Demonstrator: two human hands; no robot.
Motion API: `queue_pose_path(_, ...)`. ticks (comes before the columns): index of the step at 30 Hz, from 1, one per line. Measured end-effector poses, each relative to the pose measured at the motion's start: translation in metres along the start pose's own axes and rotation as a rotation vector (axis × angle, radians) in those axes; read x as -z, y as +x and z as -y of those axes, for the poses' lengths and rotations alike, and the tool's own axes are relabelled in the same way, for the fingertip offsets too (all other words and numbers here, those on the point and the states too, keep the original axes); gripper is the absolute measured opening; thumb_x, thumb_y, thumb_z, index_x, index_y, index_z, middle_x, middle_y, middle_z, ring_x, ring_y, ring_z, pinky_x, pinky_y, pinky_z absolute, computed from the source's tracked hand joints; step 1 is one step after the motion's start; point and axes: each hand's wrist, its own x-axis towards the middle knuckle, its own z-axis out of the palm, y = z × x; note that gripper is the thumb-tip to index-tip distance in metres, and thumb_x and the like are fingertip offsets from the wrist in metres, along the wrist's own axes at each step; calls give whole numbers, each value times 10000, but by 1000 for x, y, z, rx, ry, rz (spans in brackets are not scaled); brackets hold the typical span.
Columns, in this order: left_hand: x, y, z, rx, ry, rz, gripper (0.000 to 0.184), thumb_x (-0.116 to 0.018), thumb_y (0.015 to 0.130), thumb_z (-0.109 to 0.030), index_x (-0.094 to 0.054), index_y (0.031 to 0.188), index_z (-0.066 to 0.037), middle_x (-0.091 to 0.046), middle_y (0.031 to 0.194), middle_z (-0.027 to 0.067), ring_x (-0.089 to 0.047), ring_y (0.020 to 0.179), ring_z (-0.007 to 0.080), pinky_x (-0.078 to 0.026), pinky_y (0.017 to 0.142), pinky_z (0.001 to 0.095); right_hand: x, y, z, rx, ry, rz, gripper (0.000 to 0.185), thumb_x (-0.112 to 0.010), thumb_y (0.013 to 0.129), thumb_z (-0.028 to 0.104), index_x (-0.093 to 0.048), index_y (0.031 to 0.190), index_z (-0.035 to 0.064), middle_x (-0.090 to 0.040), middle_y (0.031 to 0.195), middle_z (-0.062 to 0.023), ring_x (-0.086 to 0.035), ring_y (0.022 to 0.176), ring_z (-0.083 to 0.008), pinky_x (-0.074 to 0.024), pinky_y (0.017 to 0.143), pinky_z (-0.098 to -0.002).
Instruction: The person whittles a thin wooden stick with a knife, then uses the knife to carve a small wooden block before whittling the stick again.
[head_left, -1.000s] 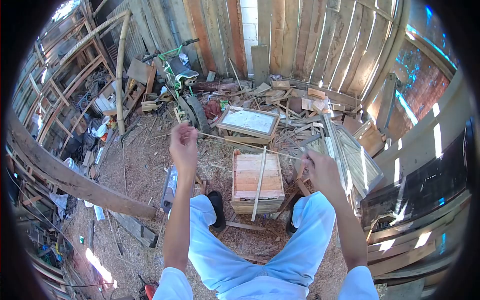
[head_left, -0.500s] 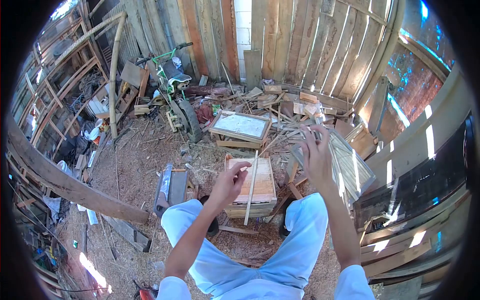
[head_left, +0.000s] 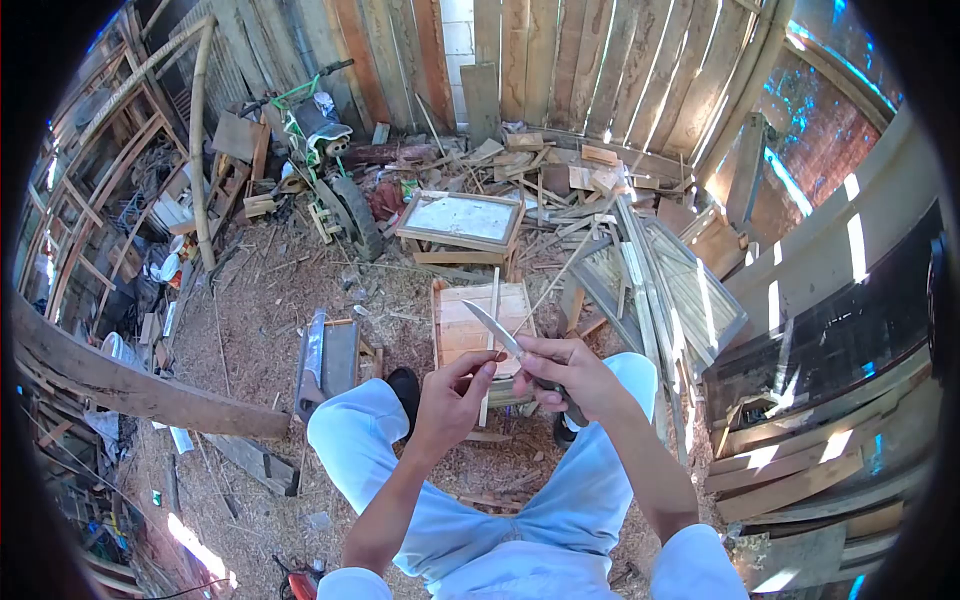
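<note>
My right hand (head_left: 580,378) is closed around a knife (head_left: 492,325), its pale blade pointing up and to the left and its dark handle partly hidden by the fingers. Close beside the blade, my left hand (head_left: 450,398) is pinched at thumb and forefinger; a tiny dark bit shows at the fingertips, too small to name. Beneath both hands stands a wooden box (head_left: 452,330) between my knees. A thin wooden strip (head_left: 494,290) lies lengthwise over it, its lower part running behind my left fingers.
Left of my knee, a handsaw (head_left: 312,355) rests on a grey-topped piece (head_left: 343,362). Ahead lies a framed panel (head_left: 460,217) beside heaped wood scraps (head_left: 560,190). A small motorbike (head_left: 335,170) leans near the plank wall. Long boards (head_left: 645,290) lie to the right.
The knife now shows in my right hand, which was raised without it before. Both hands have come down and together over the near end of the box, and the view has shifted slightly.
</note>
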Motion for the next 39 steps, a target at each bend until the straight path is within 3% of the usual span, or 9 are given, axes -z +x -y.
queue_pose_path(2,1,-3,3,-84,258,-59,181,-587,915,-93,-666,1060,-19,-689,818,47,-558,609,55,-426,521,214,3,-1,1,63,-55,-94,422,-517,967,143,-432,1364,26,-605,797,-57,-411,505,-41,-323,415,-175)
queue_pose_path(5,3,-9,6,-85,236,-63,159,-602,900,-80,-675,1030,-26,-687,773,51,-559,587,52,-422,509,221,9,-11,22,127,-9,-192,368,-512,969,138,-481,1311,6,-564,737,-44,-387,475,-33,-302,407,-160)
queue_pose_path(12,-5,-7,-10,-150,139,-80,152,-602,902,-77,-670,1022,-13,-692,798,58,-552,586,54,-418,506,225,-7,-12,13,1,43,21,370,-536,966,196,-510,1294,25,-583,784,-30,-398,520,-36,-285,416,-166)
queue_pose_path(21,1,-9,-24,-61,52,-12,157,-585,921,-83,-663,1028,1,-699,822,41,-533,634,31,-425,545,217,-8,-16,25,80,-93,-55,284,-541,962,179,-576,1192,15,-575,779,-18,-409,520,-29,-285,411,-165)
queue_pose_path(24,11,-13,-21,-5,89,37,179,-572,940,-111,-649,1054,3,-685,921,12,-506,687,7,-383,554,181,6,-20,45,142,-30,-148,305,-541,960,169,-565,1224,17,-573,771,-14,-403,512,-28,-287,411,-166)
queue_pose_path(27,13,-14,-21,-16,110,63,178,-566,944,-128,-652,1040,-4,-658,839,-6,-469,638,-1,-348,519,178,6,-20,50,120,-43,-157,333,-536,961,163,-547,1261,20,-573,759,-14,-400,506,-30,-290,410,-171)
queue_pose_path(29,9,-11,-33,102,-61,87,178,-569,939,-127,-658,1033,-5,-586,732,-41,-451,605,11,-325,497,187,-6,-19,38,81,-84,-120,321,-532,960,156,-546,1245,8,-570,744,-26,-392,489,-31,-275,400,-170)
queue_pose_path(33,8,-5,-33,156,-124,134,183,-564,946,-147,-656,1029,-14,-567,732,-57,-409,588,1,-303,498,177,-16,-14,21,23,26,50,297,-539,958,163,-568,1209,8,-592,762,-25,-399,495,-29,-298,394,-175)
queue_pose_path(39,19,-13,-31,232,-204,148,177,-569,945,-150,-659,1021,-18,-577,737,-53,-422,592,6,-329,516,170,5,-23,49,119,53,-133,244,-535,961,170,-578,1155,28,-547,742,-9,-378,503,-23,-270,403,-155)
